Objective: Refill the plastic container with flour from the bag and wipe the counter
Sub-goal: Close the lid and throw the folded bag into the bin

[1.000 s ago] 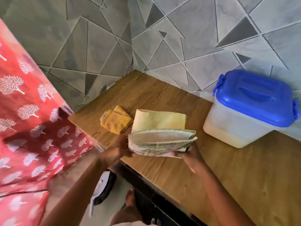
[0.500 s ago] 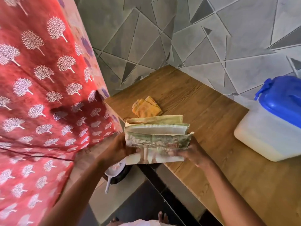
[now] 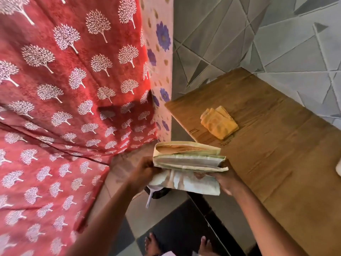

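Observation:
I hold the folded paper flour bag (image 3: 188, 163) in both hands, just off the left front corner of the wooden counter (image 3: 276, 154). My left hand (image 3: 144, 172) grips its left end and my right hand (image 3: 226, 181) grips its right end from below. The bag looks flat, with its folded top edges facing up. A folded yellow cloth (image 3: 218, 122) lies on the counter behind the bag. Only a white sliver of the plastic container (image 3: 338, 168) shows at the right edge; its blue lid is out of view.
A red curtain with white tree prints (image 3: 64, 108) hangs close on the left. Below the bag, a white scoop (image 3: 151, 195) rests in a dark object on the tiled floor. My bare feet (image 3: 153, 244) stand by the dark counter base. A grey patterned wall backs the counter.
The bag has come off the counter and moved left past its corner, still in both hands. My view has swung left, so the container has nearly left the frame.

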Demonstrator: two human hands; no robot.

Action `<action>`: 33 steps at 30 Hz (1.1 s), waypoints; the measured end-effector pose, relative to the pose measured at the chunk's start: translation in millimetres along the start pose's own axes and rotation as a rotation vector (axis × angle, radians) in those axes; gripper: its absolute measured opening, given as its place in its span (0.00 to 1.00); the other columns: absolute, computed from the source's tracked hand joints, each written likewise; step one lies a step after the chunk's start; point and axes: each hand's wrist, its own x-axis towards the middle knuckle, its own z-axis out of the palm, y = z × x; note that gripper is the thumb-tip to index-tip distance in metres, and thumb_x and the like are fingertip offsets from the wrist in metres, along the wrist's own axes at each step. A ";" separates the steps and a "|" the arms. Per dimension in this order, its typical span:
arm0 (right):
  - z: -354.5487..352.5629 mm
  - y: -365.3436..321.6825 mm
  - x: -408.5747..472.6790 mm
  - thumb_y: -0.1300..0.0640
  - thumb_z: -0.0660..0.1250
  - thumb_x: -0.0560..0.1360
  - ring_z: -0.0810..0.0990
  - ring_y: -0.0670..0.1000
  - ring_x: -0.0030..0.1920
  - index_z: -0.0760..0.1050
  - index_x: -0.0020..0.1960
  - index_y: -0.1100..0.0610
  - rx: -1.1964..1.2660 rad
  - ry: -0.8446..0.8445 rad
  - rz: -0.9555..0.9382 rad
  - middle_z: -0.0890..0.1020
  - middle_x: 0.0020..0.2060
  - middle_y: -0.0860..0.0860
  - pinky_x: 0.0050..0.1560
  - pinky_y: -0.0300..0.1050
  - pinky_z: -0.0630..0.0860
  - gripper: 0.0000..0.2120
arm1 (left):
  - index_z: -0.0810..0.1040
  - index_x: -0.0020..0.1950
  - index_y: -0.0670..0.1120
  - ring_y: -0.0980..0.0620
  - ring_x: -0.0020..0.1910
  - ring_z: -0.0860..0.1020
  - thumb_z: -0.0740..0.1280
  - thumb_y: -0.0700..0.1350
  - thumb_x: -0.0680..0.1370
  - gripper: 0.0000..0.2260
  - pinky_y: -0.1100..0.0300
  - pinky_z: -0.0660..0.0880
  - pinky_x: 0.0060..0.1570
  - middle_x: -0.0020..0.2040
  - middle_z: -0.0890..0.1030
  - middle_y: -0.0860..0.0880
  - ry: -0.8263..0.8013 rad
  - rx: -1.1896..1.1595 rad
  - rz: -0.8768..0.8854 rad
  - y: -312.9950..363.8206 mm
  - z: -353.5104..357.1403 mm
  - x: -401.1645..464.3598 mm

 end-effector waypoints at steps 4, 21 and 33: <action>53.5 64.9 47.8 0.76 0.74 0.68 0.87 0.51 0.49 0.81 0.53 0.55 -0.040 0.136 0.116 0.88 0.42 0.46 0.47 0.49 0.85 0.21 | 0.84 0.53 0.41 0.46 0.50 0.85 0.68 0.31 0.77 0.09 0.57 0.82 0.49 0.50 0.86 0.41 0.126 -0.089 -0.125 -72.0 -44.0 31.3; 71.6 409.3 287.0 0.74 0.72 0.72 0.86 0.48 0.51 0.80 0.53 0.50 0.116 0.455 0.389 0.86 0.53 0.52 0.50 0.48 0.85 0.21 | 0.75 0.65 0.46 0.45 0.62 0.77 0.72 0.47 0.75 0.19 0.54 0.71 0.60 0.61 0.78 0.48 0.188 0.392 -0.821 -542.6 -45.3 195.4; 53.3 504.0 356.4 0.70 0.73 0.73 0.83 0.53 0.61 0.76 0.65 0.49 0.210 0.453 0.391 0.84 0.60 0.52 0.62 0.56 0.79 0.26 | 0.74 0.63 0.40 0.40 0.61 0.78 0.69 0.43 0.78 0.16 0.54 0.73 0.56 0.61 0.80 0.40 -0.008 0.499 -0.880 -657.0 0.2 237.7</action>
